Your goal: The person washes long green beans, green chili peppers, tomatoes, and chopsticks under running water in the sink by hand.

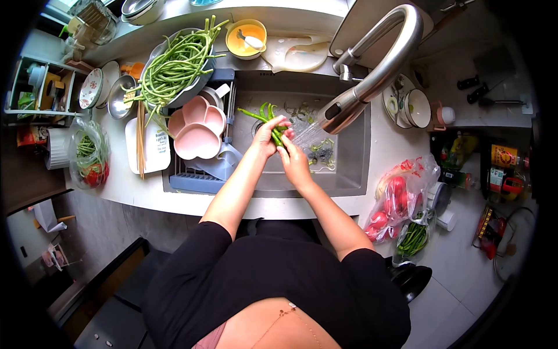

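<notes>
Over the sink [349,168], my left hand [266,139] is closed around a bunch of long green chili peppers [270,110], whose tips stick out past the fingers. My right hand [294,164] meets it from the right, fingers pressed against the lower part of the same bunch. Water runs from the steel faucet [351,104] in a spray and falls close beside both hands. Below, pale green scraps [325,148] lie on the sink floor around the drain strainer [319,155]. Part of the peppers is hidden by my fingers.
Left of the sink, a colander heaped with long green beans [177,67] stands behind a pink divided plate [197,136] in a blue drying rack [200,183]. Chopsticks [140,139] lie on a white tray [154,157]. Bagged red vegetables [395,198] and stacked bowls [417,109] are at right.
</notes>
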